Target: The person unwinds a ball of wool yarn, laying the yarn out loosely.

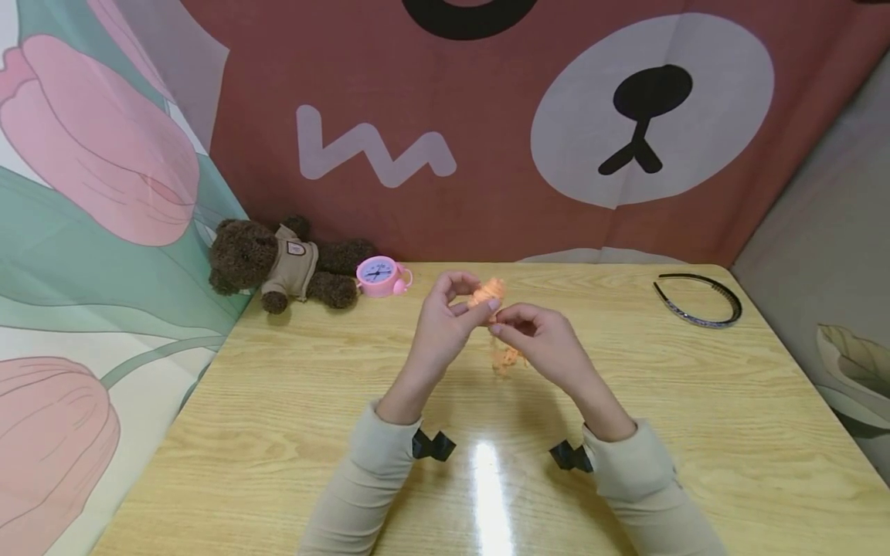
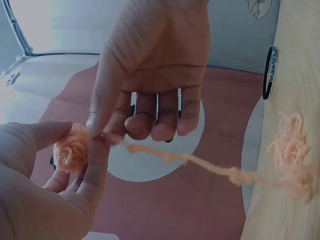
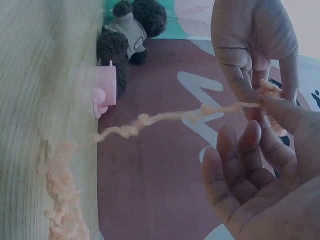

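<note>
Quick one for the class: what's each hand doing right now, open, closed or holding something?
Left hand: closed, holding the orange yarn ball.
Right hand: pinching the yarn strand.

Right hand (image 3: 275, 190), lower right, pinching peach yarn strand (image 3: 167, 116); left hand (image 3: 252, 37), upper right, holding yarn ball (image 3: 271, 88). Tangled yarn pile (image 3: 65, 205) lower left, on worktop (image 3: 25, 125). Teddy bear (image 3: 130, 37) upper left.

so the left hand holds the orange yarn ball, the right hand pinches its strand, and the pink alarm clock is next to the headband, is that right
Not quite: the head view shows the pink alarm clock beside the teddy bear, not the headband. The left hand does hold the orange yarn ball, and the right hand pinches its strand.
</note>
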A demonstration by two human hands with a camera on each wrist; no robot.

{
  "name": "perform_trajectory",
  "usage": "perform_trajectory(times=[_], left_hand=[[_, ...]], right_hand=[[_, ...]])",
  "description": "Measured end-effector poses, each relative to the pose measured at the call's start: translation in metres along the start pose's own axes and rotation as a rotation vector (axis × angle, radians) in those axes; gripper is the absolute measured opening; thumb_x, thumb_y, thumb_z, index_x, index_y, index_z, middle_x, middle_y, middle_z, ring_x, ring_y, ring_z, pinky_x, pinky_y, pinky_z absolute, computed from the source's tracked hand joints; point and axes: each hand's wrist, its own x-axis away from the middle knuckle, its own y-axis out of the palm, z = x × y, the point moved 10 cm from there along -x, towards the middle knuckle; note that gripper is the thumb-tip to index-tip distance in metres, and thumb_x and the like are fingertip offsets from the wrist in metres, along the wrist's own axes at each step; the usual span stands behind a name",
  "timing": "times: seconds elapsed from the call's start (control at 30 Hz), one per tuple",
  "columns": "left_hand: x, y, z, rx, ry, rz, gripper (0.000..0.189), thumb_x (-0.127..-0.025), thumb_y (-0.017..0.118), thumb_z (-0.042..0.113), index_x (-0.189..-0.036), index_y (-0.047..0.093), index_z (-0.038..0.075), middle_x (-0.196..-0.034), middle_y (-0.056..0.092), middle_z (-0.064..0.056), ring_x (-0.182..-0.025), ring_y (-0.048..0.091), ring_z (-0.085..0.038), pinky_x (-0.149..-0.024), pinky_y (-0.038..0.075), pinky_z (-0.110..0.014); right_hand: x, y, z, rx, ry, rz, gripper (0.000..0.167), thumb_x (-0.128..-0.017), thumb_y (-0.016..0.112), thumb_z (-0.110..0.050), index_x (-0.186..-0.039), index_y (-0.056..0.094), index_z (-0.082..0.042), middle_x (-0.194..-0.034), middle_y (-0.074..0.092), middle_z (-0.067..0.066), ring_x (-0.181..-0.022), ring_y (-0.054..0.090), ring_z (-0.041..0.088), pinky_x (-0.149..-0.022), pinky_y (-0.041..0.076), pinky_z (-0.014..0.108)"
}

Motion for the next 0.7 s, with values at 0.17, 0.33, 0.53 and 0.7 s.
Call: perform_trajectory(times=[0.17, 0.33, 0.53, 0.7], left_hand=[[-0.001, -0.005, 0.004, 0.01, 0.029, 0.029, 0.042, -0.093, 0.073, 0.008, -0.13, 0.054, 0.005, -0.115, 0.061, -0.011, -0.085, 0.066, -0.015, -0.076, 0.06, -0.027], [-0.004, -0.013, 0.005, 0.053, 0.046, 0.057, 0.044, -0.092, 0.071, 0.004, -0.133, 0.054, 0.005, -0.113, 0.058, -0.007, -0.084, 0.065, -0.012, -0.077, 0.061, -0.028], [-0.006, -0.018, 0.007, 0.018, 0.052, 0.067, 0.043, -0.092, 0.071, 0.003, -0.134, 0.06, 0.005, -0.117, 0.06, -0.009, -0.095, 0.064, -0.013, -0.08, 0.059, -0.023], [-0.004, -0.019, 0.007, -0.022, 0.036, 0.08, 0.038, -0.089, 0.074, 0.002, -0.124, 0.059, 0.001, -0.112, 0.062, -0.008, -0.099, 0.061, -0.014, -0.079, 0.056, -0.02]], right_hand=[[0.002, -0.016, -0.001, -0.023, -0.033, 0.087, 0.022, -0.102, 0.063, -0.03, -0.108, 0.072, -0.012, -0.099, 0.071, 0.008, -0.083, 0.065, 0.019, -0.067, 0.054, 0.028], [0.003, -0.039, 0.004, -0.097, -0.034, 0.171, 0.025, -0.103, 0.061, -0.032, -0.105, 0.069, -0.008, -0.096, 0.068, 0.01, -0.088, 0.067, 0.024, -0.076, 0.058, 0.024], [0.006, -0.062, 0.005, -0.164, -0.034, 0.259, 0.024, -0.104, 0.06, -0.029, -0.103, 0.067, -0.006, -0.091, 0.066, 0.001, -0.085, 0.065, 0.017, -0.077, 0.058, 0.022], [0.006, -0.07, 0.004, -0.215, -0.046, 0.281, 0.022, -0.105, 0.057, -0.026, -0.102, 0.065, -0.005, -0.089, 0.067, -0.004, -0.084, 0.066, 0.013, -0.078, 0.059, 0.023]])
